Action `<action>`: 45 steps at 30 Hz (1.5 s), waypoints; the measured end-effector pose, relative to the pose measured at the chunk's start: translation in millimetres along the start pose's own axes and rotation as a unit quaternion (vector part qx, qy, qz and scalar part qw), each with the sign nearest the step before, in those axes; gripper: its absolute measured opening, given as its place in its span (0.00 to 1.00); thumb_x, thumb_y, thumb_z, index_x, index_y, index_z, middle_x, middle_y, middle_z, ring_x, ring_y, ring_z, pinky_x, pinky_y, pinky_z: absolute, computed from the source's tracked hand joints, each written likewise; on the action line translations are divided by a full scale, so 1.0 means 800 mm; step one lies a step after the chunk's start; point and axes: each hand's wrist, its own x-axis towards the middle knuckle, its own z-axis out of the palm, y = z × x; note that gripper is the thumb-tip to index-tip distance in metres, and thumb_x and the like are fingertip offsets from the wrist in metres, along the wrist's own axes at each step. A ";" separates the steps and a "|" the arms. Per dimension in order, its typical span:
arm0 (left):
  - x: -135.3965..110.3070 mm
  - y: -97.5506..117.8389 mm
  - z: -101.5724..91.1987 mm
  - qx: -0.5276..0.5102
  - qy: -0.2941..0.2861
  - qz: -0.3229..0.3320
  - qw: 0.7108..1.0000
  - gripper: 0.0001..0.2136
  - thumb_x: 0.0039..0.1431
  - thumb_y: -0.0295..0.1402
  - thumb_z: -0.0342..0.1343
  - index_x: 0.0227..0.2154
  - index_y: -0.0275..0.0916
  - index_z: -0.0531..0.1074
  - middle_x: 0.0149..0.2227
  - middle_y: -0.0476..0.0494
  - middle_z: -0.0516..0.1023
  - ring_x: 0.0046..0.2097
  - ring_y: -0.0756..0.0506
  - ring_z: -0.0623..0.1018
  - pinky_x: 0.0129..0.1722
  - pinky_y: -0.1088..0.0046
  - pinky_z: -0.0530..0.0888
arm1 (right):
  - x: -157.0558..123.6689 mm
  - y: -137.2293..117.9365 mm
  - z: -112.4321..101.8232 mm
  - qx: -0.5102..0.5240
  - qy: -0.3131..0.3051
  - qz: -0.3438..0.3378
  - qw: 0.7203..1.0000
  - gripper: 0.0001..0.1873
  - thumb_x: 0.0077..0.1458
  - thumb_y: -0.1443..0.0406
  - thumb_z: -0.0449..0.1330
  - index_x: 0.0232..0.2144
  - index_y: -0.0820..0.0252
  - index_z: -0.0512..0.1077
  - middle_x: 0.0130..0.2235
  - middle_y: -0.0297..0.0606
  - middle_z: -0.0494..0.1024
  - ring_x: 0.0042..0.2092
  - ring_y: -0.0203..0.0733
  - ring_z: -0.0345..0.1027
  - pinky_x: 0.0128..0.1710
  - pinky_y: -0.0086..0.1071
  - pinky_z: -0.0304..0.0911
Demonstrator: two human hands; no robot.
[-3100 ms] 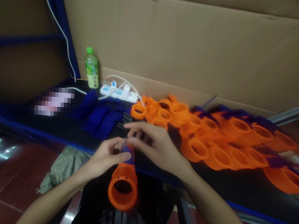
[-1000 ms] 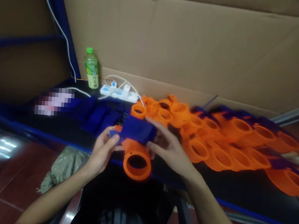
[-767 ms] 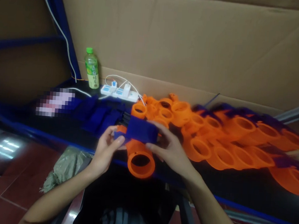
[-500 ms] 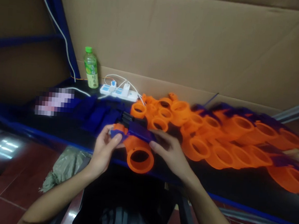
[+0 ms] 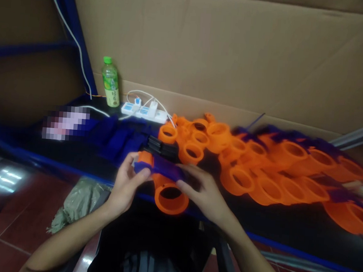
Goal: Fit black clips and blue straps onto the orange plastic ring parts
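Observation:
In front of me I hold an orange plastic part with a wide ring (image 5: 171,208), its ring hanging low at the table's front edge. My left hand (image 5: 130,182) pinches the upper left end of this part, thumb on a blue edge. A flat blue plastic piece (image 5: 168,168) lies across the top of the orange part, against it. My right hand (image 5: 204,188) grips the right end of the blue piece between thumb and fingers. How the two pieces join is blurred. Just behind them lie several black pieces (image 5: 161,147) on the table.
Many orange ring parts (image 5: 239,180) cover the right side of the black table (image 5: 271,227). Blue pieces (image 5: 114,143) lie at the left. Behind them stand a white power strip (image 5: 144,112) with cables and a green-capped bottle (image 5: 110,84). A cardboard wall (image 5: 207,50) rises at the back.
The blue piece has shifted left and down against the orange part's upper end, and my right hand moved left with it. The ring has dropped slightly to the right.

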 end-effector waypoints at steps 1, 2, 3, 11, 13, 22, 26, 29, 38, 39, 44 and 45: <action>-0.002 0.002 -0.001 0.023 -0.002 0.013 1.000 0.21 0.52 0.37 0.69 0.47 0.43 0.69 0.40 0.48 0.75 0.39 0.47 0.77 0.38 0.73 0.77 | -0.005 -0.002 0.000 -0.011 -0.006 -0.001 1.000 0.24 0.56 0.55 0.67 0.52 0.58 0.75 0.49 0.41 0.78 0.49 0.47 0.74 0.51 0.37 0.68; -0.003 0.004 -0.002 0.047 -0.007 0.026 0.999 0.23 0.51 0.36 0.70 0.48 0.43 0.69 0.40 0.49 0.75 0.38 0.47 0.77 0.39 0.73 0.76 | -0.010 -0.004 0.001 -0.021 -0.010 -0.004 1.000 0.25 0.54 0.55 0.68 0.51 0.58 0.75 0.49 0.41 0.78 0.49 0.47 0.73 0.51 0.37 0.67; -0.005 0.008 -0.003 0.069 -0.018 0.038 0.997 0.25 0.49 0.35 0.71 0.49 0.43 0.69 0.41 0.49 0.75 0.38 0.47 0.76 0.39 0.73 0.75 | -0.014 -0.006 0.001 -0.023 -0.017 -0.007 1.000 0.25 0.53 0.55 0.69 0.51 0.58 0.74 0.49 0.42 0.77 0.49 0.47 0.73 0.51 0.37 0.67; -0.018 0.036 0.002 0.167 -0.135 0.074 0.974 0.33 0.40 0.34 0.76 0.51 0.43 0.70 0.48 0.44 0.74 0.46 0.42 0.76 0.46 0.69 0.74 | -0.023 -0.023 0.021 0.110 0.009 -0.028 0.993 0.13 0.60 0.58 0.63 0.47 0.55 0.77 0.43 0.38 0.74 0.46 0.41 0.70 0.48 0.33 0.65; -0.020 0.037 0.005 0.164 -0.147 0.088 0.971 0.33 0.39 0.35 0.77 0.51 0.43 0.71 0.47 0.43 0.73 0.46 0.42 0.76 0.46 0.69 0.74 | -0.021 -0.024 0.030 0.150 0.033 -0.004 0.988 0.11 0.59 0.59 0.65 0.44 0.55 0.78 0.40 0.37 0.73 0.43 0.40 0.70 0.45 0.32 0.65; -0.022 0.037 0.002 0.252 -0.174 0.216 0.927 0.39 0.30 0.43 0.79 0.49 0.43 0.72 0.44 0.39 0.76 0.44 0.38 0.78 0.43 0.60 0.76 | -0.029 -0.024 0.031 0.264 0.030 0.014 0.964 0.10 0.54 0.62 0.70 0.40 0.53 0.81 0.37 0.36 0.73 0.39 0.38 0.69 0.39 0.29 0.64; -0.024 0.039 -0.001 0.302 -0.190 0.293 0.887 0.41 0.31 0.42 0.79 0.52 0.42 0.71 0.45 0.38 0.78 0.45 0.37 0.78 0.44 0.58 0.77 | -0.034 -0.022 0.028 0.255 0.028 0.006 0.967 0.10 0.53 0.62 0.70 0.40 0.53 0.80 0.40 0.36 0.74 0.42 0.39 0.69 0.42 0.30 0.64; -0.023 0.039 -0.002 0.304 -0.202 0.295 0.883 0.42 0.30 0.42 0.79 0.53 0.42 0.71 0.45 0.38 0.78 0.44 0.38 0.79 0.44 0.59 0.77 | -0.036 -0.022 0.029 0.273 0.019 0.013 0.962 0.09 0.54 0.61 0.70 0.38 0.54 0.79 0.39 0.36 0.74 0.41 0.38 0.69 0.41 0.29 0.65; -0.022 0.038 -0.009 0.306 -0.242 0.271 0.880 0.42 0.28 0.42 0.79 0.53 0.43 0.72 0.43 0.37 0.80 0.40 0.38 0.80 0.40 0.59 0.78 | -0.036 -0.025 0.041 0.304 0.015 0.048 0.951 0.14 0.50 0.56 0.71 0.33 0.59 0.76 0.35 0.36 0.72 0.36 0.37 0.66 0.37 0.28 0.65; -0.022 0.039 -0.009 0.311 -0.247 0.270 0.877 0.42 0.29 0.43 0.79 0.53 0.42 0.72 0.43 0.37 0.80 0.40 0.37 0.80 0.40 0.58 0.78 | -0.037 -0.024 0.041 0.303 0.020 0.047 0.952 0.15 0.50 0.55 0.71 0.32 0.59 0.75 0.35 0.36 0.71 0.36 0.37 0.66 0.36 0.29 0.65; -0.021 0.045 -0.005 0.327 -0.257 0.255 0.873 0.41 0.32 0.43 0.78 0.54 0.43 0.72 0.44 0.37 0.80 0.42 0.38 0.80 0.41 0.60 0.77 | -0.036 -0.015 0.040 0.291 0.027 0.037 0.956 0.15 0.53 0.54 0.69 0.30 0.59 0.74 0.35 0.36 0.71 0.37 0.37 0.67 0.37 0.30 0.65; -0.021 0.047 -0.004 0.326 -0.257 0.252 0.874 0.41 0.32 0.42 0.78 0.53 0.43 0.73 0.44 0.38 0.80 0.42 0.38 0.80 0.42 0.60 0.77 | -0.035 -0.014 0.039 0.288 0.024 0.031 0.957 0.14 0.53 0.55 0.69 0.30 0.59 0.74 0.35 0.36 0.71 0.37 0.37 0.67 0.38 0.30 0.65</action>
